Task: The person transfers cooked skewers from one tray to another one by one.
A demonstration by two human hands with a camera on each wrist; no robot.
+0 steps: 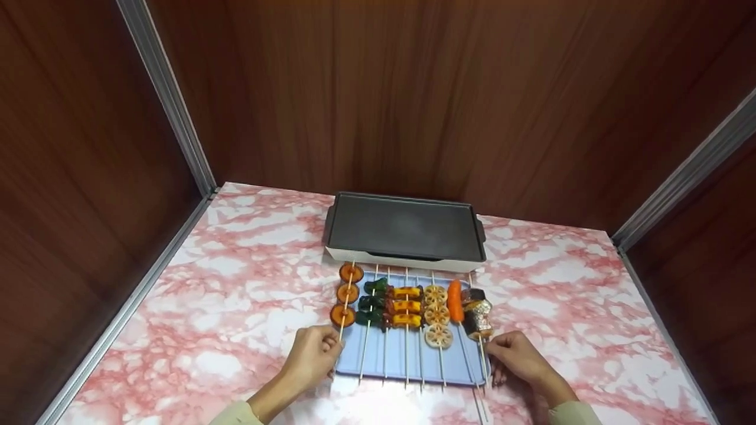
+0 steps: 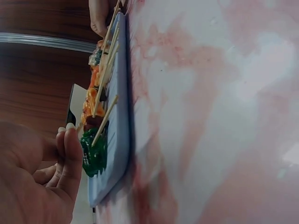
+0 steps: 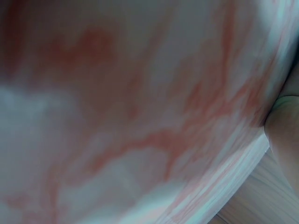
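Observation:
My left hand (image 1: 313,354) pinches the stick of a skewer with round orange slices (image 1: 347,293) along the left edge of a pale blue tray (image 1: 348,348). Those slices overhang the tray's rim. At the right edge, my right hand (image 1: 517,354) has its thumb and finger at the stick of a silvery fish skewer (image 1: 477,313); it appears to pinch it, though the contact is small. Between them lie green pepper skewers (image 1: 371,302), a yellow chunk skewer (image 1: 406,307), lotus root slices (image 1: 437,315) and an orange sausage (image 1: 455,301). In the left wrist view, the left hand's fingertips (image 2: 70,126) are close together.
Behind the tray stands a flat black griddle (image 1: 404,227) with a white base. Everything rests on a red-and-white marbled tabletop (image 1: 248,283). Brown wood panels (image 1: 401,94) enclose the back and sides. The right wrist view shows mostly blurred tabletop (image 3: 131,140).

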